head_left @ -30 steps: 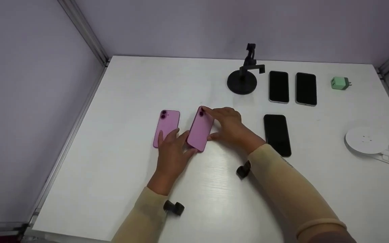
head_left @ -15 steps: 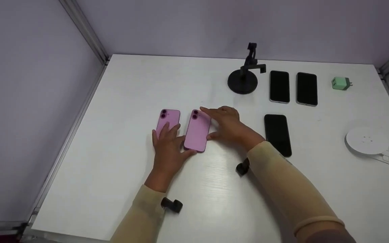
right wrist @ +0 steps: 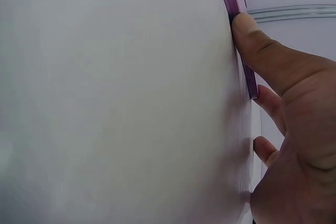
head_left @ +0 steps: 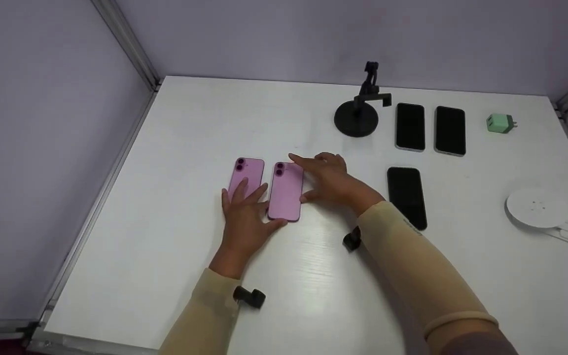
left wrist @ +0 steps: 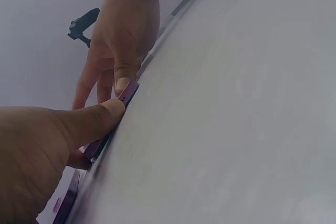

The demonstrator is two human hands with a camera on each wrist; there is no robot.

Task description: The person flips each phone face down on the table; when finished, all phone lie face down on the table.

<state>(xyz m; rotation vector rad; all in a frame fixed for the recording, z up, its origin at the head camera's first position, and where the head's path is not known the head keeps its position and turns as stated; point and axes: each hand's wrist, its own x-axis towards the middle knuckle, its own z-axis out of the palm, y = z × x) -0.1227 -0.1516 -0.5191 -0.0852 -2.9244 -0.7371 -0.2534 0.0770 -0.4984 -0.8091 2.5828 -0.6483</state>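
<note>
The left-hand grip (head_left: 244, 223) spreads over the left pink phone (head_left: 251, 170) and meets the right pink phone (head_left: 286, 195), whose right side the right-hand grip (head_left: 329, 182) apparently touches. A green charger (head_left: 497, 123) sits toward the far right corner of the surface (head_left: 185, 128).

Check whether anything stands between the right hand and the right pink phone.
Nothing visible does: the right hand directly touches the right edge of the right pink phone. The left hand touches that phone's near end, and the left pink phone lies on its far side, not between.
</note>
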